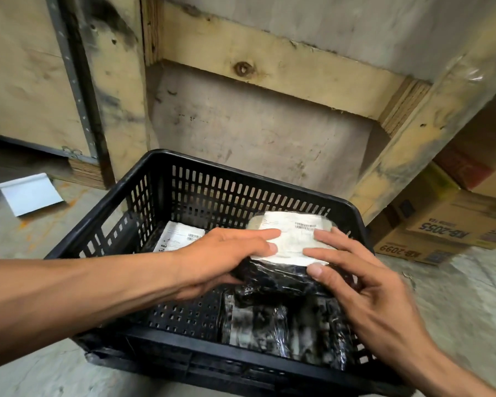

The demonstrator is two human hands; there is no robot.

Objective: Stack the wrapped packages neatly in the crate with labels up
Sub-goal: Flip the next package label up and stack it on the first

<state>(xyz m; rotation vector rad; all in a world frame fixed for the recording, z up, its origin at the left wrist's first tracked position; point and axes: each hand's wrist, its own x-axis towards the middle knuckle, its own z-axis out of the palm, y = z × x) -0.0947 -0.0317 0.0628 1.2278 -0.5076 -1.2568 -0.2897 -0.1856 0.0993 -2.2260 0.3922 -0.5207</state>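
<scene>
A black slotted plastic crate (184,179) stands on the concrete floor. Inside it, at the right, I hold a black wrapped package (292,242) with its white label facing up. My left hand (226,253) grips its left side, fingers over the label, thumb under. My right hand (352,270) grips its right front corner. Under it lies another wrapped package (281,325), shiny black and grey, no label visible. A further package with a white label (178,236) lies at the crate's back left, partly hidden by my left hand.
A wooden pallet-like frame (269,67) rises right behind the crate. Cardboard boxes (441,224) are stacked at the right. A white sheet (29,193) lies on the floor at the left. Bare crate floor (184,313) shows at the front left.
</scene>
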